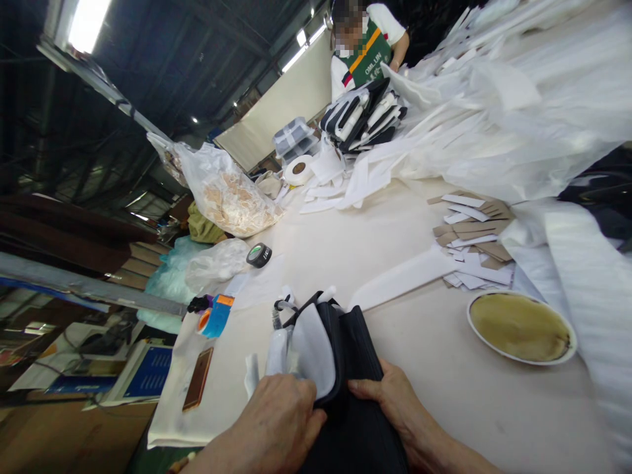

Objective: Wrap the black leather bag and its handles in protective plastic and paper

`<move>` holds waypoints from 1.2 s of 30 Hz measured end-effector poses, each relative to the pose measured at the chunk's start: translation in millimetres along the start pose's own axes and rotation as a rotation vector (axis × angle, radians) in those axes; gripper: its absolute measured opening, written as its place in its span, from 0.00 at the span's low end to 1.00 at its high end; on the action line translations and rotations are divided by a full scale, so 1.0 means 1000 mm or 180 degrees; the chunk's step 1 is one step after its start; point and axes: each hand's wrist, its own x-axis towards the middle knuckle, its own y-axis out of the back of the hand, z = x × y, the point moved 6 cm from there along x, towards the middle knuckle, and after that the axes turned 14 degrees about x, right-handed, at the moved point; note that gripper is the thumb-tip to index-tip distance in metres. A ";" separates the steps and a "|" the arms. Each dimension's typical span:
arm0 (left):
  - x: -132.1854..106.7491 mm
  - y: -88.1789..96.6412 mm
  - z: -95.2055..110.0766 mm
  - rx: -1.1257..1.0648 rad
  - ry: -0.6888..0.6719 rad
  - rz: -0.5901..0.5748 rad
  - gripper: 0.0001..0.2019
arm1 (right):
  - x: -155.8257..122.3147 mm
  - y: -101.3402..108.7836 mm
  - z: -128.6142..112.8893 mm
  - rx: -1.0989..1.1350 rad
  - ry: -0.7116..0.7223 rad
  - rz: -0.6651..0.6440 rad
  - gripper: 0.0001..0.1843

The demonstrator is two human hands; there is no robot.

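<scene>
A black fabric piece with a white lining panel lies at the near edge of the table. My left hand is closed over its left side, fingers curled on the white lining. Pressed on the dark fabric beside it is my right hand, thumb pinching the black edge. A white strip lies just beyond the piece.
A white bowl of yellowish glue sits right. Cardboard and white cut pieces lie behind it, under heaps of white foam sheet. A phone, tape rolls and plastic bags stand left. Another person works at the far end.
</scene>
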 end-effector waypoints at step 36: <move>0.045 0.030 0.067 -0.0097 -0.1013 0.0691 0.08 | 0.014 -0.010 -0.037 -0.3531 0.1991 -0.0936 0.28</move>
